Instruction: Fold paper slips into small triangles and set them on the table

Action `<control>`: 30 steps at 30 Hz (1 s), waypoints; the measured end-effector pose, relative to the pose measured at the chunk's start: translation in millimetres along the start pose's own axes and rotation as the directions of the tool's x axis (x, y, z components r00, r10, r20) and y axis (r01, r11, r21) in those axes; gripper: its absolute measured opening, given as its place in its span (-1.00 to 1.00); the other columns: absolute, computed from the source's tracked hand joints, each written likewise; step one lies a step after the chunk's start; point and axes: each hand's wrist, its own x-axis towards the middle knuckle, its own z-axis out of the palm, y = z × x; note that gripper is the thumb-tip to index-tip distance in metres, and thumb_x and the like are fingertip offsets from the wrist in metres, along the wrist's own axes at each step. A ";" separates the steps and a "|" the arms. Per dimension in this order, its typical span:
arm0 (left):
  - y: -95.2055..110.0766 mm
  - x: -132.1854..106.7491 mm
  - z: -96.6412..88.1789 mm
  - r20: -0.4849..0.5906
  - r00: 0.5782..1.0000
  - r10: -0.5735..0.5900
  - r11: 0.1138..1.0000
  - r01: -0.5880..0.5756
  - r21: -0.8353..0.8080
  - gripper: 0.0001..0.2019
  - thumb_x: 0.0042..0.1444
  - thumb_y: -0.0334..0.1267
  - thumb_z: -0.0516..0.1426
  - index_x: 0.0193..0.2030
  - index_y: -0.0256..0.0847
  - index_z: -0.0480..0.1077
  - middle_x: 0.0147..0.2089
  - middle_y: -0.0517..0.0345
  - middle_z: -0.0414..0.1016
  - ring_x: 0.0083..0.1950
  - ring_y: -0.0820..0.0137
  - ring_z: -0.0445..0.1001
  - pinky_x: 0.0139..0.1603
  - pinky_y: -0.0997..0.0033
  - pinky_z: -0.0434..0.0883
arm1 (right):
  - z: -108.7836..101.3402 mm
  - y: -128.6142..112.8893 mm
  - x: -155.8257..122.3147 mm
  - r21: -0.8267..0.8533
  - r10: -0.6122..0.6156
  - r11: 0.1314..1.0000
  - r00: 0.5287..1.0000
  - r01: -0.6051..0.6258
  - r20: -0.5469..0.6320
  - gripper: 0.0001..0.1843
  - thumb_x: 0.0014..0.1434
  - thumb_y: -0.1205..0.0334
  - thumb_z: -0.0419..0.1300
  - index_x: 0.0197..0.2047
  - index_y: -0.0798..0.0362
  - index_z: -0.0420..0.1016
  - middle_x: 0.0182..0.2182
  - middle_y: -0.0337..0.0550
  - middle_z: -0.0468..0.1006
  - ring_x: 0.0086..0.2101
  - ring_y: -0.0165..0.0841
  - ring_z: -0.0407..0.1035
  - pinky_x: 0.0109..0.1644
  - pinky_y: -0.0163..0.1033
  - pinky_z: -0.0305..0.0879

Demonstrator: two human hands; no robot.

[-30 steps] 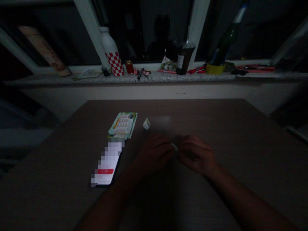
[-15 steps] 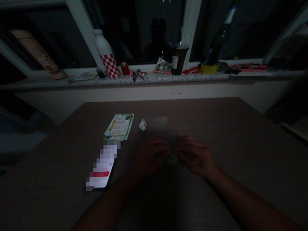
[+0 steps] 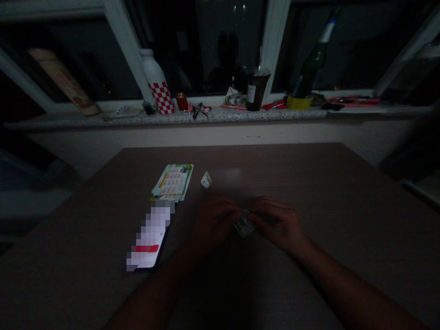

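Note:
A small greenish piece of printed paper (image 3: 244, 225), apparently folded, is pinched between my two hands above the dark wooden table (image 3: 309, 183). My left hand (image 3: 216, 220) grips its left side with thumb and fingertips. From the other side, my right hand (image 3: 278, 220) pinches the upper right edge with thumb and bent fingers. Dim light hides the paper's exact folds. Beyond my left hand lies a small folded paper piece (image 3: 206, 180) with a diamond outline. Farther left is a stack of printed cards (image 3: 173, 181), with a lit phone (image 3: 149, 238) just in front of it.
On the granite windowsill (image 3: 220, 115) behind the table stand a white bottle with red checks (image 3: 160, 87), a small red jar (image 3: 182, 101), a dark cup (image 3: 257, 91) and a green bottle (image 3: 312, 64) by a yellow tape roll (image 3: 299, 101). A tan cylinder (image 3: 65, 82) leans left.
More of the paper shows between my hands, and my fingertips have moved slightly apart along its upper edge. The whole view has shifted slightly.

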 end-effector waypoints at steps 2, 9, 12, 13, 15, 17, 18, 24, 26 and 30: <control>-1.1 -0.1 -0.4 -0.005 1.000 -0.020 1.000 0.020 -0.005 -0.90 0.12 -0.26 0.15 -0.34 -0.21 0.48 -0.32 0.12 0.49 -0.26 0.40 0.45 -0.22 0.38 0.40 | 0.8 1.3 -0.3 -0.008 0.003 1.000 1.000 -0.003 -0.001 -0.92 0.10 0.38 0.21 -0.30 0.06 0.51 -0.43 -0.13 0.54 -0.36 -0.31 0.44 -0.24 -0.15 0.38; 1.3 1.0 -0.6 0.014 1.000 -0.013 0.999 0.013 0.037 -0.91 0.10 -0.27 0.15 -0.34 -0.22 0.44 -0.33 0.11 0.46 -0.25 0.38 0.44 -0.20 0.36 0.39 | 0.7 0.4 -0.1 -0.036 -0.050 0.998 0.999 0.051 0.017 -0.90 0.10 0.43 0.20 -0.30 0.06 0.49 -0.45 -0.14 0.52 -0.38 -0.32 0.42 -0.25 -0.15 0.37; 6.0 1.4 0.3 0.059 0.997 0.039 0.994 -0.044 0.096 -0.92 0.10 -0.27 0.15 -0.31 -0.22 0.44 -0.31 0.09 0.47 -0.21 0.36 0.44 -0.16 0.33 0.39 | -0.1 -0.1 -0.1 -0.059 -0.087 0.994 0.994 0.092 0.070 -0.89 0.09 0.43 0.20 -0.29 0.06 0.48 -0.44 -0.13 0.53 -0.36 -0.31 0.42 -0.24 -0.14 0.35; 7.6 1.4 0.9 0.065 0.996 0.056 0.993 -0.062 0.100 -0.92 0.11 -0.28 0.14 -0.31 -0.22 0.44 -0.31 0.09 0.48 -0.22 0.36 0.44 -0.17 0.34 0.39 | -0.3 -0.1 -0.1 -0.067 -0.092 0.993 0.992 0.098 0.081 -0.89 0.09 0.43 0.20 -0.29 0.06 0.48 -0.44 -0.13 0.53 -0.37 -0.31 0.42 -0.24 -0.14 0.35; 9.8 1.6 1.9 0.069 0.995 0.069 0.993 -0.076 0.091 -0.90 0.14 -0.29 0.12 -0.32 -0.21 0.46 -0.34 0.11 0.49 -0.26 0.39 0.44 -0.21 0.37 0.39 | -1.0 0.1 0.2 -0.074 -0.092 0.992 0.992 0.099 0.088 -0.90 0.09 0.42 0.21 -0.30 0.06 0.48 -0.46 -0.14 0.52 -0.38 -0.32 0.42 -0.25 -0.15 0.34; 9.8 1.9 1.4 0.059 0.997 0.041 0.996 -0.045 0.072 -0.88 0.15 -0.28 0.11 -0.34 -0.20 0.47 -0.37 0.13 0.49 -0.30 0.41 0.45 -0.25 0.39 0.39 | -3.2 1.3 0.6 -0.073 -0.078 0.994 0.992 0.086 0.101 -0.91 0.10 0.41 0.21 -0.30 0.06 0.48 -0.46 -0.15 0.53 -0.38 -0.32 0.42 -0.25 -0.16 0.34; 8.5 2.2 0.0 0.046 0.999 0.009 0.998 -0.012 0.067 -0.88 0.15 -0.27 0.12 -0.35 -0.20 0.47 -0.38 0.14 0.49 -0.32 0.41 0.45 -0.26 0.40 0.39 | -5.1 2.6 0.7 -0.074 -0.065 0.995 0.992 0.073 0.110 -0.92 0.10 0.40 0.21 -0.30 0.07 0.48 -0.46 -0.15 0.53 -0.38 -0.32 0.42 -0.25 -0.16 0.34; -12.1 6.1 -20.3 -0.267 0.932 -0.245 0.961 0.270 0.062 -0.88 0.12 -0.24 0.13 -0.32 -0.20 0.46 -0.39 0.20 0.49 -0.35 0.44 0.44 -0.35 0.47 0.39 | -19.0 14.9 -0.1 -0.131 0.046 0.991 0.990 -0.028 0.132 -0.92 0.13 0.37 0.17 -0.36 0.09 0.48 -0.46 -0.12 0.51 -0.40 -0.33 0.40 -0.31 -0.20 0.32; -16.5 7.6 -22.4 -0.245 0.931 -0.272 0.952 0.297 0.072 -0.91 0.08 -0.26 0.16 -0.34 -0.21 0.48 -0.39 0.21 0.50 -0.34 0.43 0.45 -0.32 0.46 0.38 | -19.4 17.5 -0.1 -0.124 0.077 0.990 0.990 -0.063 0.116 -0.93 0.14 0.35 0.16 -0.36 0.07 0.48 -0.44 -0.13 0.52 -0.39 -0.34 0.41 -0.30 -0.21 0.33; -13.5 8.6 -13.2 -0.127 0.951 -0.281 0.958 0.286 0.028 -0.90 0.07 -0.24 0.17 -0.37 -0.19 0.47 -0.38 0.20 0.51 -0.34 0.42 0.46 -0.30 0.44 0.39 | -14.8 18.5 0.3 -0.101 0.136 0.987 0.987 -0.127 0.090 -0.93 0.15 0.33 0.15 -0.32 0.05 0.47 -0.40 -0.15 0.53 -0.37 -0.35 0.43 -0.29 -0.25 0.35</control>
